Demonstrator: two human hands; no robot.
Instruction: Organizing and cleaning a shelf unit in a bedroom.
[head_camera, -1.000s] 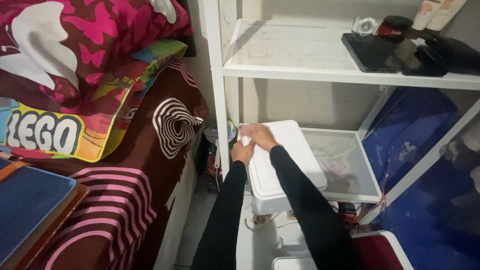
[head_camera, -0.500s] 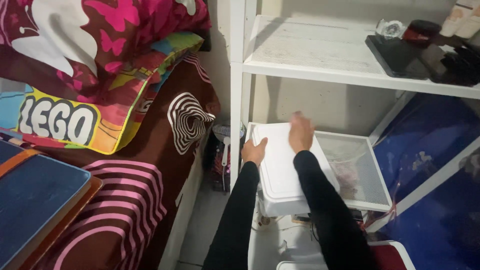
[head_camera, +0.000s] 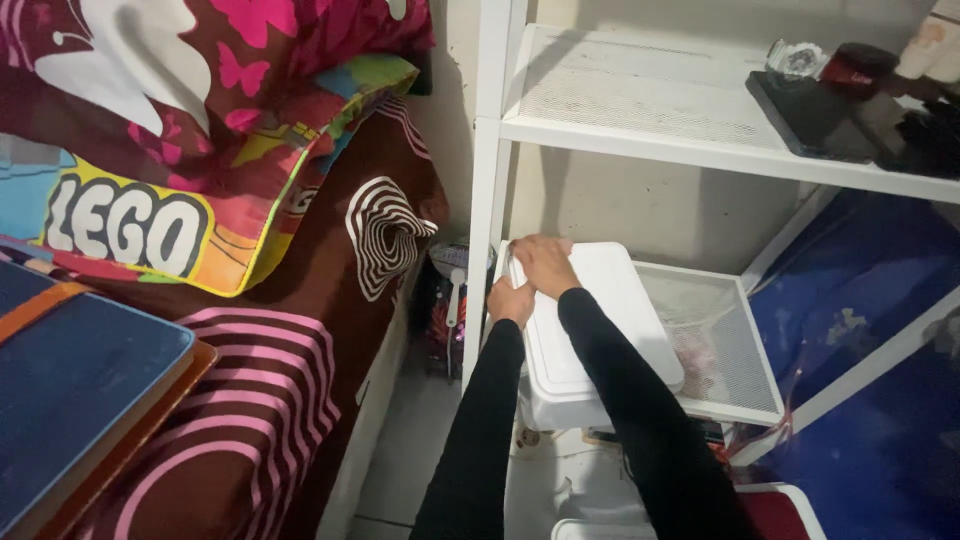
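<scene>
Both hands (head_camera: 530, 280) on white box (head_camera: 600, 330)
</scene>
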